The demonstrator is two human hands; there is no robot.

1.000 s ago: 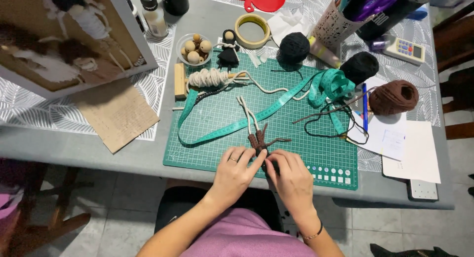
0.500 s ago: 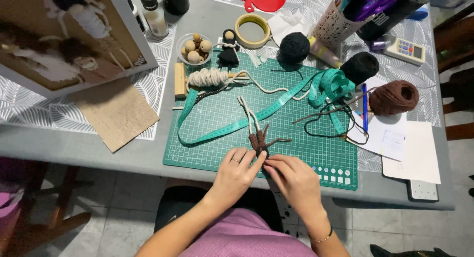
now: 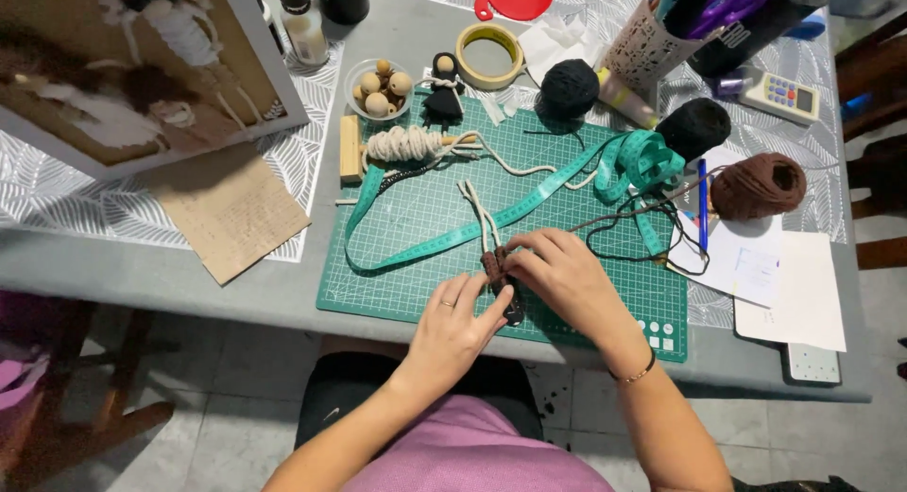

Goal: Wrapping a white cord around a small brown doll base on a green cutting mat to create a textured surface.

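Observation:
My left hand [image 3: 455, 324] and my right hand [image 3: 559, 273] meet at the front of a green cutting mat [image 3: 425, 204]. Both pinch a small dark brown knotted cord piece [image 3: 493, 265]; two cream cord strands [image 3: 477, 213] run from it toward the back of the mat. The right hand covers the piece's right side. A teal measuring tape [image 3: 529, 194] loops across the mat behind the hands. Thin dark yarn [image 3: 652, 223] trails from the right hand toward a brown yarn ball [image 3: 761, 185].
At the back stand two black yarn balls [image 3: 570, 86] [image 3: 694, 128], a bowl of wooden beads [image 3: 380, 87], a small dark doll [image 3: 442, 90], a tape roll [image 3: 489, 52] and wound cream cord [image 3: 404, 144]. White papers [image 3: 784, 284] and a blue pen [image 3: 703, 204] lie right; a picture frame [image 3: 123, 67] left.
My right hand has moved up and left over the knotted piece. My left hand has slid a little to the right, under the piece.

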